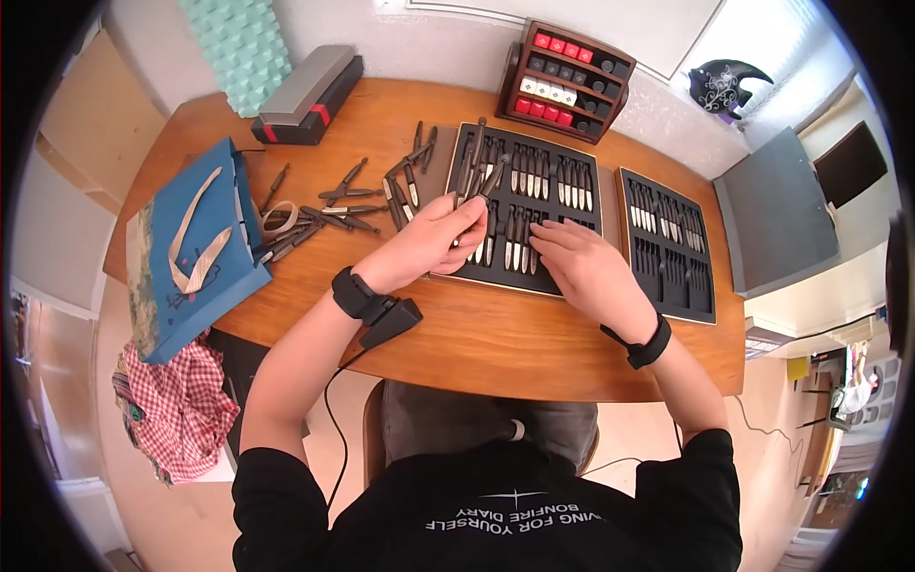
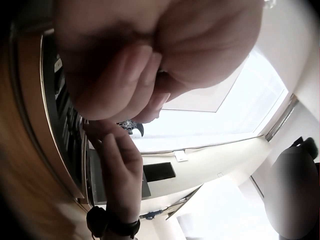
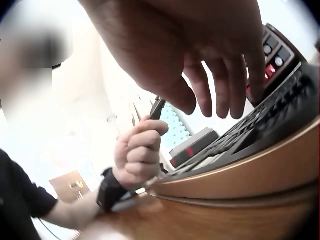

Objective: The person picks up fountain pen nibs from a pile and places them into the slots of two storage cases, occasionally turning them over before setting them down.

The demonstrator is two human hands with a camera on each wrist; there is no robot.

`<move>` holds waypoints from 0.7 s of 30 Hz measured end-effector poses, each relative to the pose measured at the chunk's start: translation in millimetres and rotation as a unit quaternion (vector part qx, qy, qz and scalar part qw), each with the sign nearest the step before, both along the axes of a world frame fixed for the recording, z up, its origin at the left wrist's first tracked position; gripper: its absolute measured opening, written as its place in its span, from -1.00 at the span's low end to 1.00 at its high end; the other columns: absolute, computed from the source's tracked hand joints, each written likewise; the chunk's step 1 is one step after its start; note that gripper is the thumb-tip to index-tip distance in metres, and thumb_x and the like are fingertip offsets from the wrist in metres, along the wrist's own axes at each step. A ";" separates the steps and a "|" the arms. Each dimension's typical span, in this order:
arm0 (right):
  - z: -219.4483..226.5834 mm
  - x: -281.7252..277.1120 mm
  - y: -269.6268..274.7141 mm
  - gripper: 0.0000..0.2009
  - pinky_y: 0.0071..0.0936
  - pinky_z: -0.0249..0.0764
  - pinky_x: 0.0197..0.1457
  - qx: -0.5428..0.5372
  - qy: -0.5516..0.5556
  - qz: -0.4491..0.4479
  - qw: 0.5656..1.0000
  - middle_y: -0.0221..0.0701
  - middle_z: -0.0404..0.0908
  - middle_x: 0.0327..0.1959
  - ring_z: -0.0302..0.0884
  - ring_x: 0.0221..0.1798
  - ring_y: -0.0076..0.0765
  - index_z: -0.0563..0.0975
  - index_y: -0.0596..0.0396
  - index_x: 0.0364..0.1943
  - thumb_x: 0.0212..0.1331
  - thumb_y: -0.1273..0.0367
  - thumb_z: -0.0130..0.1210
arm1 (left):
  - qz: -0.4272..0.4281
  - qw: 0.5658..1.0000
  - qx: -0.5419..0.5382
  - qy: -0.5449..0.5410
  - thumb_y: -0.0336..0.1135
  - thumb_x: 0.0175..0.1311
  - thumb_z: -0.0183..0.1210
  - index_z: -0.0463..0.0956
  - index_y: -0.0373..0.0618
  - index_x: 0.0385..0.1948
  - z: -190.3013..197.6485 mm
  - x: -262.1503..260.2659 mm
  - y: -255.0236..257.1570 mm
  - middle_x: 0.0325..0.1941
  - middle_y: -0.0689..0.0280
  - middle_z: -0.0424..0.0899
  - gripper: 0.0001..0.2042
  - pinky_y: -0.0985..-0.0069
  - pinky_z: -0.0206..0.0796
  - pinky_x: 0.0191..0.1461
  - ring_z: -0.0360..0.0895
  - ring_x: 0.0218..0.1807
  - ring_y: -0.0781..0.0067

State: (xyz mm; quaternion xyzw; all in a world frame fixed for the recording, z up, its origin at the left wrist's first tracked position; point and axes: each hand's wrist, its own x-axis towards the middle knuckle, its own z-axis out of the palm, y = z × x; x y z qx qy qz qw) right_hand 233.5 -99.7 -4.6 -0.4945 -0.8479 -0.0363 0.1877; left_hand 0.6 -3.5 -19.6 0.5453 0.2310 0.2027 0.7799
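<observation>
My left hand [image 1: 437,236] grips a bunch of dark cutlery pieces [image 1: 494,177] that stick up out of the fist, over the left part of a black slotted tray [image 1: 557,204]. In the right wrist view the curled left fingers [image 3: 143,154] show, with one dark piece [image 3: 157,108] poking out on top. My right hand [image 1: 591,271] hovers at the tray's lower right, fingertips close to a row of dark pieces with silvery ends [image 1: 518,238]. Its fingers [image 3: 220,90] hang loosely spread over the tray, with nothing between them.
Loose cutlery [image 1: 329,214] lies scattered left of the tray, near a blue paper bag [image 1: 205,257]. A second tray [image 1: 672,286] and a grey lid [image 1: 777,219] stand at the right. A wooden rack with red, black and white cubes [image 1: 562,81] and a grey box [image 1: 305,91] stand behind.
</observation>
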 end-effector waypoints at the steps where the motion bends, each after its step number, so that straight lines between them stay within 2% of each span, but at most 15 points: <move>1: -2.7 -0.8 0.4 -0.79 -0.24 0.37 0.28 0.013 -0.031 0.005 0.999 -0.23 0.61 -0.03 0.52 0.10 -0.16 0.58 0.23 -0.17 0.10 0.48 0.09 | -0.002 1.000 -0.002 0.002 -0.10 0.53 -0.19 0.27 -0.05 -0.41 -1.0 0.6 -0.7 -0.59 0.54 0.17 -0.70 0.74 -0.14 -0.67 -0.01 -0.68 0.79; 6: 6.6 0.0 6.2 -0.80 -0.22 0.33 0.32 -0.014 -0.063 -0.001 0.998 -0.23 0.61 -0.03 0.54 0.06 -0.16 0.59 0.20 -0.19 0.10 0.47 0.08 | -0.009 1.000 -0.017 -0.002 -0.11 0.53 -0.19 0.31 -0.07 -0.37 2.7 -1.0 -2.7 -0.59 0.54 0.18 -0.71 0.73 -0.14 -0.68 -0.01 -0.70 0.78; 8: 6.9 4.2 8.3 -0.81 -0.25 0.41 0.21 -0.043 0.005 0.009 0.999 -0.24 0.61 -0.07 0.56 -0.01 -0.16 0.60 0.17 -0.18 0.13 0.45 0.10 | -0.019 0.999 -0.033 -0.010 -0.11 0.53 -0.19 0.33 -0.08 -0.35 3.4 -2.1 -3.9 -0.59 0.54 0.18 -0.71 0.73 -0.14 -0.68 -0.01 -0.70 0.78; 9: 8.6 3.0 8.4 -0.81 -0.25 0.41 0.21 -0.040 0.005 0.009 0.999 -0.24 0.61 -0.07 0.56 -0.01 -0.16 0.60 0.17 -0.18 0.13 0.45 0.10 | -0.029 0.998 -0.053 -0.016 -0.12 0.53 -0.19 0.34 -0.08 -0.33 3.9 -2.9 -4.2 -0.59 0.54 0.18 -0.72 0.73 -0.14 -0.68 -0.01 -0.70 0.78; 10: 10.4 1.3 8.0 -0.82 -0.29 0.44 0.12 -0.080 0.108 -0.029 0.990 -0.25 0.61 -0.10 0.56 -0.06 -0.18 0.60 0.16 -0.18 0.15 0.44 0.11 | -0.042 0.997 -0.063 -0.025 -0.12 0.53 -0.18 0.36 -0.08 -0.32 4.6 -3.5 -5.0 -0.61 0.54 0.17 -0.72 0.72 -0.16 -0.68 -0.02 -0.71 0.77; 11: 11.5 -0.3 7.9 -0.83 -0.33 0.48 0.04 -0.122 0.210 -0.067 0.968 -0.26 0.61 -0.13 0.57 -0.10 -0.21 0.60 0.15 -0.18 0.17 0.44 0.11 | -0.041 0.997 -0.062 -0.026 -0.12 0.53 -0.18 0.36 -0.08 -0.32 6.2 -4.5 -4.6 -0.61 0.54 0.17 -0.72 0.72 -0.16 -0.68 -0.02 -0.71 0.77; 12: 4.1 -1.3 10.1 -0.84 -0.44 0.48 -0.11 -0.131 0.315 -0.049 0.939 -0.35 0.62 -0.19 0.57 -0.19 -0.38 0.59 0.17 -0.16 0.22 0.44 0.12 | -0.068 0.995 -0.069 -0.029 -0.12 0.52 -0.18 0.36 -0.08 -0.32 8.0 -5.9 -5.3 -0.62 0.54 0.17 -0.72 0.72 -0.17 -0.68 -0.02 -0.70 0.77; 13: 2.5 -4.8 9.9 -0.83 -0.55 0.48 -0.11 -0.218 0.431 -0.082 0.872 -0.43 0.62 -0.21 0.55 -0.23 -0.54 0.57 0.18 -0.13 0.27 0.41 0.11 | -0.096 0.992 -0.076 -0.031 -0.12 0.52 -0.17 0.37 -0.07 -0.32 9.1 -6.5 -6.1 -0.62 0.54 0.16 -0.73 0.72 -0.18 -0.68 -0.02 -0.70 0.77; 15: 4.0 -12.0 14.3 -0.80 -0.61 0.49 -0.12 -0.275 0.561 -0.047 0.779 -0.47 0.62 -0.21 0.54 -0.25 -0.61 0.56 0.19 -0.09 0.30 0.37 0.11 | -0.101 0.992 -0.075 -0.028 -0.12 0.52 -0.16 0.38 -0.07 -0.32 7.5 -6.1 -7.8 -0.64 0.55 0.16 -0.73 0.72 -0.20 -0.68 -0.02 -0.71 0.77; 16: 7.7 -17.9 13.9 -0.80 -0.63 0.50 -0.13 -0.284 0.593 -0.043 0.752 -0.45 0.62 -0.21 0.54 -0.28 -0.62 0.55 0.19 -0.10 0.30 0.37 0.11 | -0.116 0.991 -0.065 -0.024 -0.11 0.51 -0.15 0.38 -0.08 -0.32 4.5 -5.7 -6.7 -0.64 0.55 0.18 -0.73 0.71 -0.21 -0.69 -0.03 -0.72 0.77; 17: 6.1 -20.6 15.7 -0.80 -0.63 0.50 -0.13 -0.282 0.594 -0.043 0.752 -0.45 0.62 -0.21 0.54 -0.28 -0.62 0.55 0.19 -0.10 0.30 0.37 0.11 | -0.129 0.990 -0.055 -0.021 -0.10 0.51 -0.14 0.38 -0.08 -0.31 2.9 -5.2 -6.3 -0.64 0.55 0.19 -0.72 0.71 -0.22 -0.70 -0.03 -0.73 0.78; 19: 1.4 -25.5 19.6 -0.84 -0.62 0.51 -0.16 -0.291 0.644 -0.022 0.707 -0.45 0.62 -0.21 0.54 -0.30 -0.64 0.55 0.17 -0.17 0.29 0.38 0.12 | -0.129 0.990 -0.062 -0.015 -0.10 0.50 -0.12 0.38 -0.09 -0.32 2.4 -4.8 -7.1 -0.64 0.55 0.21 -0.72 0.70 -0.23 -0.71 -0.03 -0.74 0.78; 21: 2.4 -29.0 20.4 -0.88 -0.63 0.51 -0.23 -0.273 0.664 -0.022 0.695 -0.47 0.62 -0.27 0.53 -0.36 -0.65 0.56 0.14 -0.24 0.29 0.38 0.13 | -0.130 0.989 -0.067 -0.008 -0.11 0.50 -0.13 0.39 -0.09 -0.32 5.6 -5.5 -7.7 -0.64 0.54 0.23 -0.73 0.71 -0.22 -0.71 -0.02 -0.74 0.78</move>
